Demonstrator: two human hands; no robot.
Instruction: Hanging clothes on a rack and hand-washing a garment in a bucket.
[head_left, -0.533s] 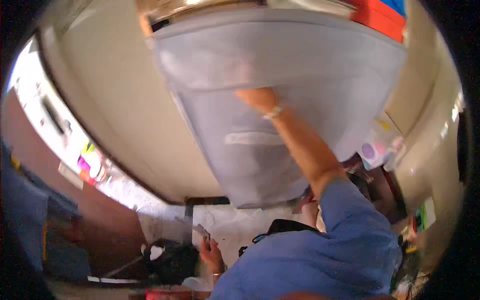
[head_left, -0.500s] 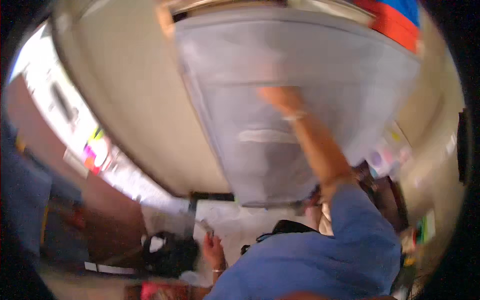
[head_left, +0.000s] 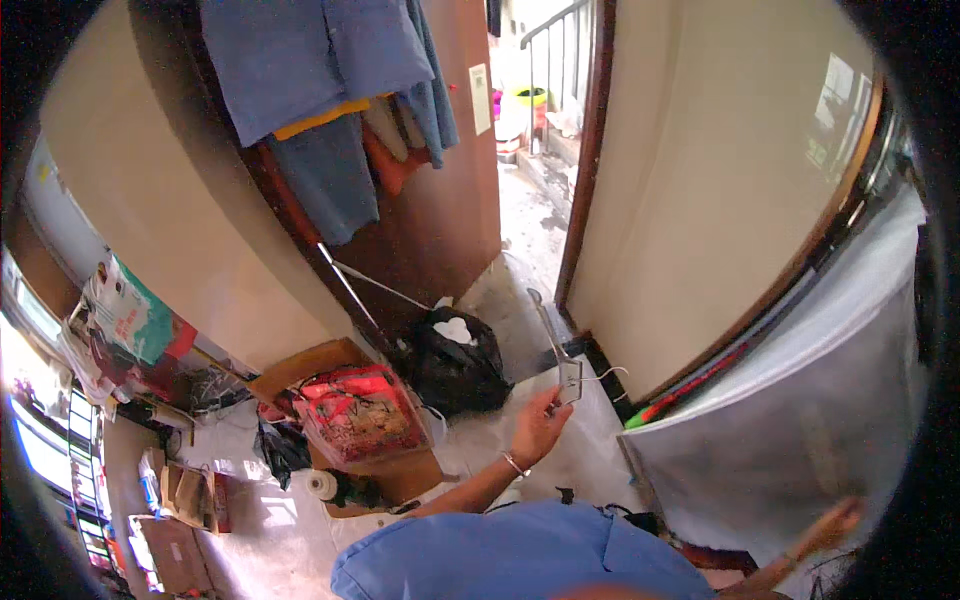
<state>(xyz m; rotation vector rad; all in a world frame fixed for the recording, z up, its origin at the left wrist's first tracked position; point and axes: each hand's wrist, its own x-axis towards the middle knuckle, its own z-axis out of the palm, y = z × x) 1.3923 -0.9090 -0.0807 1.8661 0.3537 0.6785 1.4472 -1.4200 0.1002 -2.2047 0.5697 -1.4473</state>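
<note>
My left hand (head_left: 541, 428) is held out near the middle and closed around a pale grey clothes hanger (head_left: 571, 381). The hanger's thin curved hook points right, and one long arm of it reaches up toward the doorway. At the lower right, my right hand (head_left: 832, 522) is beside a large grey fabric cover (head_left: 780, 420). Its fingers look loosely stretched, slightly blurred, and show nothing in them. Whether they touch the cloth I cannot tell.
A black plastic bag (head_left: 455, 365) sits on the floor by the open brown door (head_left: 465, 200). Blue garments (head_left: 290, 80) hang over that door. Left of the bag stands a cardboard box (head_left: 405, 478) with a red-edged clear package (head_left: 365, 415). Beyond the doorway are steps and a railing (head_left: 555, 30).
My view has swung left, bringing the door, bag and box into sight. My right hand was in front of the grey cover and is now low at the right. The hanger stays in my left hand.
</note>
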